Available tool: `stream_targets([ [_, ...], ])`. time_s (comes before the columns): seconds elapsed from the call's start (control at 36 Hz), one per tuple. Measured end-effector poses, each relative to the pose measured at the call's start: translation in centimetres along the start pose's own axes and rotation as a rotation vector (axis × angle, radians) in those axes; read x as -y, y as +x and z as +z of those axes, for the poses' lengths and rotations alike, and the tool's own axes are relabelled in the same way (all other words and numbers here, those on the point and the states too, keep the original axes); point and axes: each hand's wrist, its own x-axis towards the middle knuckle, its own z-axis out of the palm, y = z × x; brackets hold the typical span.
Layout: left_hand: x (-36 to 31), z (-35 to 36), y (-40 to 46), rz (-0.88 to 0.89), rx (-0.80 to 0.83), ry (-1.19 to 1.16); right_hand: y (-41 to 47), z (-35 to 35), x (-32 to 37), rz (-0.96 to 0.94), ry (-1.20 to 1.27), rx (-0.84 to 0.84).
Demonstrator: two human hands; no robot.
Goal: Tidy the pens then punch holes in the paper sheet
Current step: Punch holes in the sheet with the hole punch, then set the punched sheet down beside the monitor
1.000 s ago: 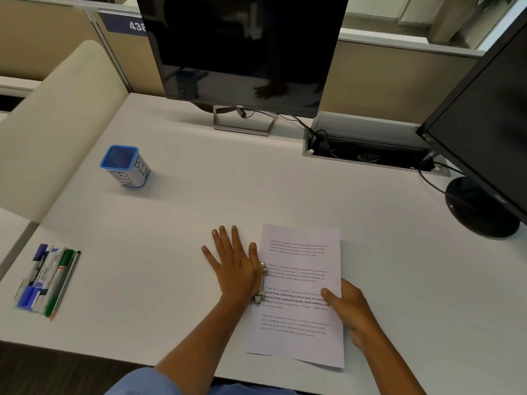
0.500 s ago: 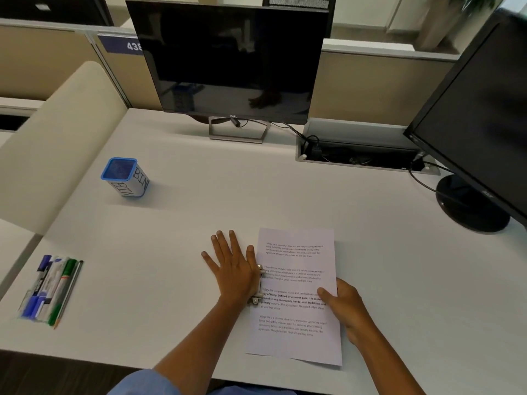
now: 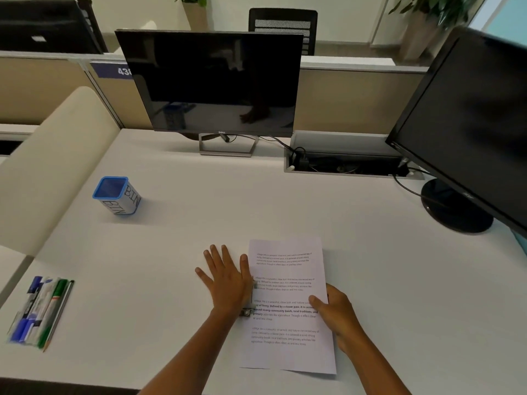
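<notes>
A printed paper sheet (image 3: 285,352) lies near the desk's front edge. A metal hole punch (image 3: 247,311) sits on the sheet's left edge, mostly hidden under my left hand (image 3: 225,283), which lies flat on it with fingers spread. My right hand (image 3: 336,317) holds the sheet's right edge, thumb on top. Several pens and markers (image 3: 40,309) lie side by side at the desk's front left corner. A blue-rimmed mesh cup (image 3: 117,195) marked BIN stands upright further back on the left, far from both hands.
A black monitor (image 3: 211,81) stands at the back centre and a second one (image 3: 470,124) with a round base (image 3: 456,212) on the right. An open cable tray (image 3: 342,163) lies between them. A beige padded panel (image 3: 51,166) borders the desk's left side.
The view has tilted upward, showing more of the room behind. Both hands, the sheet and the punch stay where they were on the desk.
</notes>
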Motion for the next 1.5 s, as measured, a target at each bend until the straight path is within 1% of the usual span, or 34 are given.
stream_targets([
  [0.25, -0.2, -0.4, -0.2, -0.004, -0.002, -0.015, 0.1, -1.0, -0.6, 0.024, 0.14, 0.031],
  [0.33, -0.3, -0.7, -0.2, -0.015, -0.009, -0.066, 0.2, -1.7, -0.9, 0.03, 0.166, 0.044],
  [0.44, -0.9, -1.5, -0.3, -0.009, -0.055, -0.201, 0.2, -2.8, -1.1, 0.028, 0.181, 0.037],
  [0.47, -1.1, -1.8, -0.4, 0.011, -0.072, -0.259, 0.2, -3.1, -1.2, 0.025, 0.184, 0.036],
  [0.53, -1.6, -2.2, -0.6, 0.071, -0.078, -0.45, 0.2, -3.7, -1.3, 0.022, 0.189, 0.032],
  [0.58, -2.1, -2.5, -1.1, 0.15, -0.059, -0.614, 0.2, -4.4, -1.4, 0.022, 0.198, 0.029],
  [0.64, -2.7, -2.6, -2.0, 0.231, -0.023, -0.676, 0.2, -5.1, -1.5, 0.018, 0.203, 0.028],
  [0.72, -3.7, -2.1, -3.6, 0.308, 0.082, -0.73, 0.0, -6.2, -1.6, 0.011, 0.2, 0.027],
  [0.81, -4.5, -1.2, -5.3, 0.297, 0.163, -0.684, 0.0, -7.3, -1.9, 0.01, 0.212, 0.022],
  [0.92, -5.8, -0.7, -7.2, 0.16, 0.253, -0.674, -0.2, -9.0, -2.1, -0.003, 0.257, 0.021],
  [1.03, -6.8, -0.5, -8.3, 0.099, 0.351, -0.578, -0.2, -10.8, -2.3, -0.018, 0.272, 0.015],
  [1.19, -9.4, 0.4, -9.6, 0.129, 0.422, -0.587, -0.4, -13.9, -3.0, -0.027, 0.283, 0.009],
  [1.28, -11.4, 1.5, -10.1, 0.141, 0.447, -0.577, -0.6, -16.2, -3.5, -0.031, 0.276, -0.02],
  [1.39, -14.7, 3.6, -11.1, 0.143, 0.513, -0.572, -0.6, -19.9, -4.7, -0.03, 0.235, -0.091],
  [1.5, -18.3, 5.8, -12.6, 0.153, 0.588, -0.583, -0.5, -23.8, -5.9, -0.023, 0.169, -0.21],
])
